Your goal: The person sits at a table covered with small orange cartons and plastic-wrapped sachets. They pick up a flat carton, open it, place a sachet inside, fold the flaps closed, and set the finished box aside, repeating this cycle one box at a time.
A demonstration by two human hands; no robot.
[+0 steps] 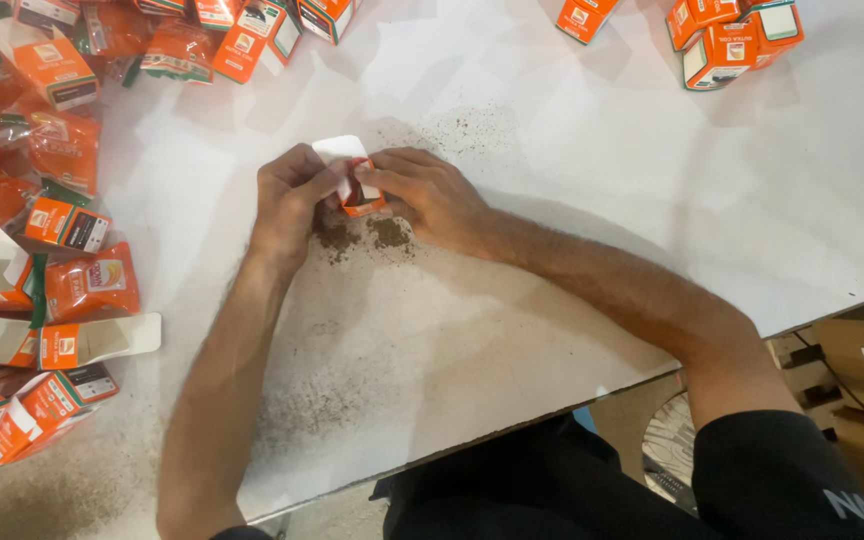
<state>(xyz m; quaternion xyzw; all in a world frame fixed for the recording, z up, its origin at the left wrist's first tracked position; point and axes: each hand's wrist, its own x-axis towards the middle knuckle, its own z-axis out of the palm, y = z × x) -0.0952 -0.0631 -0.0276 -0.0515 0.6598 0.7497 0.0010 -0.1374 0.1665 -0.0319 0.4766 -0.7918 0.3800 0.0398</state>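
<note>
Head view. Left hand (292, 195) and right hand (422, 190) together grasp one small orange carton (360, 200) at the centre of the white counter (652, 180), fingers clenched on it. Its white flap stands open at 12 o'clock, so closing appears unfinished. Spilled brown powder (387, 233) lies at 6 o'clock; flat cartons (72, 225) at 9 o'clock.

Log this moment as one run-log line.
left hand: holds orange box | right hand: holds same box | flap: open | brown powder: on table
</note>
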